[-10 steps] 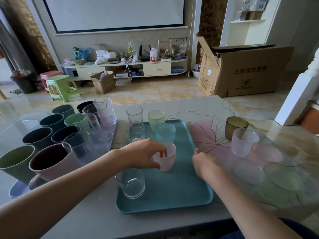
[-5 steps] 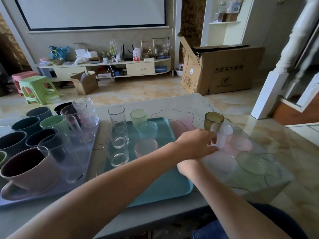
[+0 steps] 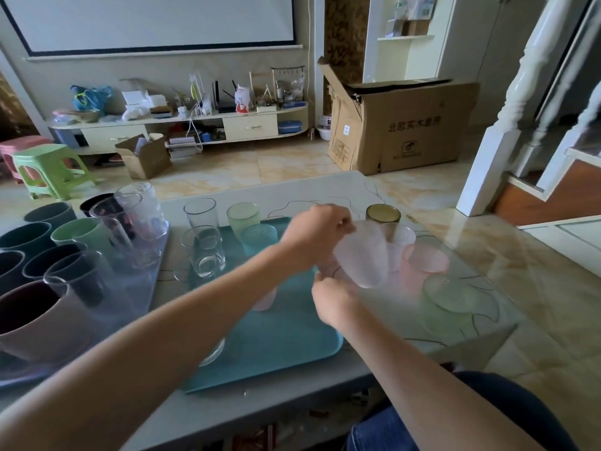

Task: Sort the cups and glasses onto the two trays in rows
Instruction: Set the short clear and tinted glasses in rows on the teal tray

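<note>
My left hand grips a frosted clear glass by its rim, lifted and tilted over the right edge of the teal tray. Just under it, my right hand has its fingers at the glass's lower side; their hold is hidden. The teal tray carries clear glasses, a green one, a teal one and a pink frosted one, half hidden by my left arm. On the table to the right stand an amber glass, a white frosted one, a pink one and a green one.
A lavender tray on the left holds several mugs, among them a pink mug, and tall clear glasses. The table's right corner is close to the green glass. A cardboard box stands on the floor beyond.
My left hand let go of the pink frosted glass on the teal tray, reached right, and lifted a frosted clear glass from the table. My right hand rose under it.
</note>
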`<action>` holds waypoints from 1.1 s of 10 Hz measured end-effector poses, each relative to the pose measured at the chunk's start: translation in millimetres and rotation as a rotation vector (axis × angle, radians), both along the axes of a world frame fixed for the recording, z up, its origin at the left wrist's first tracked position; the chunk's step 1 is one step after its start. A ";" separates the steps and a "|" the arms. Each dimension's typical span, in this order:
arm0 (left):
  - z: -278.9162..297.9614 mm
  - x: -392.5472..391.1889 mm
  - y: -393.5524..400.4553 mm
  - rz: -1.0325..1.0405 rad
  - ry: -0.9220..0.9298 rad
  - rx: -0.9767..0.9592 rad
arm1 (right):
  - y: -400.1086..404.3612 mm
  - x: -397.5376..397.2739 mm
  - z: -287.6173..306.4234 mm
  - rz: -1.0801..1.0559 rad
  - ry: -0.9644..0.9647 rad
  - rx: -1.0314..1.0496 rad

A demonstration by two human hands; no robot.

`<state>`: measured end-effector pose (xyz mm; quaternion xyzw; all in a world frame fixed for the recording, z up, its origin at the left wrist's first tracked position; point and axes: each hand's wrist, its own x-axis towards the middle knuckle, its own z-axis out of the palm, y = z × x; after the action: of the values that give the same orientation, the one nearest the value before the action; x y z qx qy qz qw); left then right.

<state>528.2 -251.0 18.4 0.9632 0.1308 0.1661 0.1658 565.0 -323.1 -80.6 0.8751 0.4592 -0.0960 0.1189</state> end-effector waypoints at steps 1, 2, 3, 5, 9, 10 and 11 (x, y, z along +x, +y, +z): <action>14.2 -42.1 33.6 0.027 0.014 0.068 | 3.6 -8.1 0.5 -0.082 0.114 0.092; 8.6 -84.8 56.2 0.101 0.109 0.133 | 1.6 -11.7 10.9 -0.169 0.176 0.161; -7.6 -113.0 62.1 0.112 0.205 0.175 | 1.7 -16.3 15.9 -0.121 0.186 0.209; -38.2 -127.8 57.9 0.097 0.282 0.174 | -5.1 -23.5 24.3 -0.124 0.162 0.111; -39.5 -130.7 58.2 0.098 0.357 0.260 | -6.0 -29.4 31.5 -0.064 0.129 -0.007; -35.9 -133.2 58.4 0.102 0.377 0.228 | -7.1 -30.4 31.8 -0.065 0.146 -0.005; -32.0 -134.9 60.8 0.097 0.391 0.209 | -8.1 -32.4 34.6 -0.061 0.160 -0.008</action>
<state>393.3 -190.3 -13.6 0.9816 0.1887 -0.0035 0.0282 532.5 -331.3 -46.0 0.8778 0.4398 -0.1710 0.0822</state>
